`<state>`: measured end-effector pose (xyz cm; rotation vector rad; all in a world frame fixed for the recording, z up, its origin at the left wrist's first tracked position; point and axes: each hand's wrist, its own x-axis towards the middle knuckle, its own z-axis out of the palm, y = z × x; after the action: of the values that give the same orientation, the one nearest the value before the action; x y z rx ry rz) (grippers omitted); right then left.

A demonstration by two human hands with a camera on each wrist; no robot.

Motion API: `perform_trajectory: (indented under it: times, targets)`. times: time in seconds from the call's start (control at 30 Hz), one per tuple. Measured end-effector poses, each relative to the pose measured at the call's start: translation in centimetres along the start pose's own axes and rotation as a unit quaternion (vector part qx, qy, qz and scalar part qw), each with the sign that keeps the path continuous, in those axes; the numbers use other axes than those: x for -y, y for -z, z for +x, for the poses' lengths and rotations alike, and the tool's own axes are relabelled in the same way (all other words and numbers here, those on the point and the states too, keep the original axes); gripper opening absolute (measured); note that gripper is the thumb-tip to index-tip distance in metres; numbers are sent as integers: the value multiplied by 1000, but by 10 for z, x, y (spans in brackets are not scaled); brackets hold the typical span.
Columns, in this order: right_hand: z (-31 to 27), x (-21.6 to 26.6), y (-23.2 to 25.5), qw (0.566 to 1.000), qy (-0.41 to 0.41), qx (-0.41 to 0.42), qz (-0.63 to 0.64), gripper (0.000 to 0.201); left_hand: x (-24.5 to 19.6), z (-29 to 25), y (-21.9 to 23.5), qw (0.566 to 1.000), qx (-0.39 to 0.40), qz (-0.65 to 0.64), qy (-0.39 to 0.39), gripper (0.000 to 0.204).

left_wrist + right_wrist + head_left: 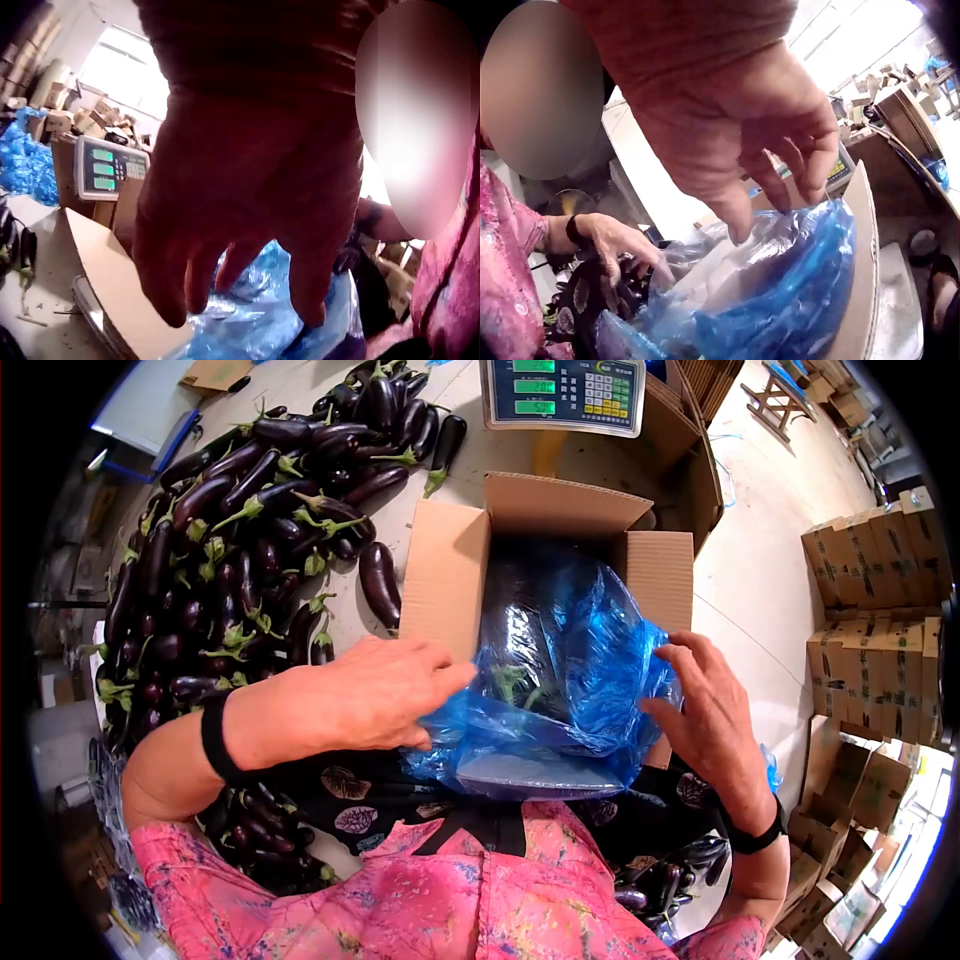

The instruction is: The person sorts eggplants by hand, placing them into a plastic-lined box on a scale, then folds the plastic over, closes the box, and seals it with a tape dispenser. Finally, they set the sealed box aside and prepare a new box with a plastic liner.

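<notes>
An open cardboard box (447, 575) stands before the person, lined with a blue plastic bag (610, 650). Dark eggplants (515, 620) with green stems show through the film inside it. By the box's near left corner is the left hand (370, 690), its fingertips at the bag's edge. In the left wrist view, that hand's fingers (196, 277) are spread and point down over the film. The right hand (705, 700) is at the bag's right side, thumb and fingers apart. Seen from the right wrist, its fingertips (739, 229) lie right at the film's upper edge.
A large heap of eggplants (250, 540) lies to the left. Beyond the box stands a digital scale (565, 395) with green displays. Stacked cartons (870, 560) line the right side. More eggplants (260, 835) lie beside the person's lap.
</notes>
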<state>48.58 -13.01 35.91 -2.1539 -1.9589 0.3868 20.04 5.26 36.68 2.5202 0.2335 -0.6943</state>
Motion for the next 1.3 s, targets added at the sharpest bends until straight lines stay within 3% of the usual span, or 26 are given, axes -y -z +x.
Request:
perform_trajectory:
  times: [0.03, 0.13, 0.17, 0.27, 0.3, 0.33, 0.37, 0.43, 0.47, 0.5, 0.53, 0.6, 0.63, 0.67, 0.7, 0.77, 0.8, 0.83, 0.87, 0.93, 1.03, 1.13, 1.17, 1.2, 1.27, 1.3]
  targets:
    - [-3, -1, -6, 1000, 12, -13, -21, 56, -3, 3, -2, 999, 23, 32, -1, 83]
    - [-6, 1, -17, 1000, 7, 25, 3, 67, -9, 25, -26, 989, 121, 85, 7, 84]
    - [-4, 1, -20, 996, -9, 91, 18, 59, -13, 33, -38, 992, 94, 85, 14, 62]
    - [-9, -1, -56, 957, 76, 276, -45, 22, -21, 59, -48, 971, 215, 97, -38, 27]
    - [-15, 4, -61, 953, 101, 285, 3, 12, -20, 62, -52, 979, 187, 66, -55, 23]
    - [-17, 10, -54, 944, 107, 310, 43, 15, -17, 64, -56, 984, 158, 36, -73, 18]
    - [-21, 8, -46, 958, 96, 253, 93, 20, -17, 65, -55, 987, 131, 4, -92, 14]
    - [-29, 5, -23, 972, 73, 153, 163, 31, -2, 71, -33, 969, -32, -196, -146, 16]
    - [-30, 3, -10, 976, 64, 108, 180, 38, 2, 70, -15, 954, -129, -236, -132, 20]
    - [-34, -5, -3, 973, 62, 129, 183, 48, 2, 65, 7, 929, -163, -325, -72, 21]
    - [-40, -11, -2, 963, 42, 180, 195, 54, 7, 64, 19, 936, -217, -276, -9, 20]
    - [-55, -10, -7, 972, 66, 186, 128, 58, 19, 61, 16, 903, -185, -378, 87, 24]
    - [-64, -5, -15, 978, 69, 180, 74, 55, 23, 59, 4, 902, -145, -401, 71, 34]
    - [-68, 1, -26, 981, 79, 171, 44, 38, 20, 56, -9, 898, -106, -423, 56, 45]
    - [-71, 3, -36, 978, 102, 181, 22, 31, 14, 53, -20, 914, -59, -400, -3, 69]
    - [-74, 9, -43, 975, 131, 179, -19, 16, -6, 32, -32, 969, 2, -229, -89, 105]
    - [-73, 9, -42, 975, 125, 184, -14, 15, -14, 25, -44, 973, 91, -205, -57, 114]
    - [-71, 9, -37, 975, 120, 188, -9, 15, -26, 15, -55, 975, 123, -181, -37, 113]
    - [-68, 8, -32, 975, 116, 191, -6, 14, -33, 8, -67, 987, 100, -116, -42, 99]
    - [-64, 4, -25, 975, 108, 184, 56, 9, -33, 8, -77, 978, 111, -166, 55, 54]
    - [-52, -13, -20, 968, 95, 153, 176, 5, -19, 14, -85, 992, 58, -94, 57, 22]
    - [-29, -13, -15, 942, -50, 100, 316, 5, -18, 8, -46, 966, 44, -254, -5, 13]
    - [-21, -21, -18, 938, -103, 117, 309, 3, -10, 10, -38, 956, 23, -291, -27, 14]
    - [-20, -23, -23, 954, -54, 90, 281, 4, -6, 12, -24, 938, 15, -346, 2, 15]
    - [-8, -22, -26, 975, 52, 31, 216, 6, -10, 12, 16, 949, -30, -304, 76, 12]
    - [-4, -14, -10, 983, 51, 42, 171, 6, 2, 14, 19, 968, -80, -235, 21, 12]
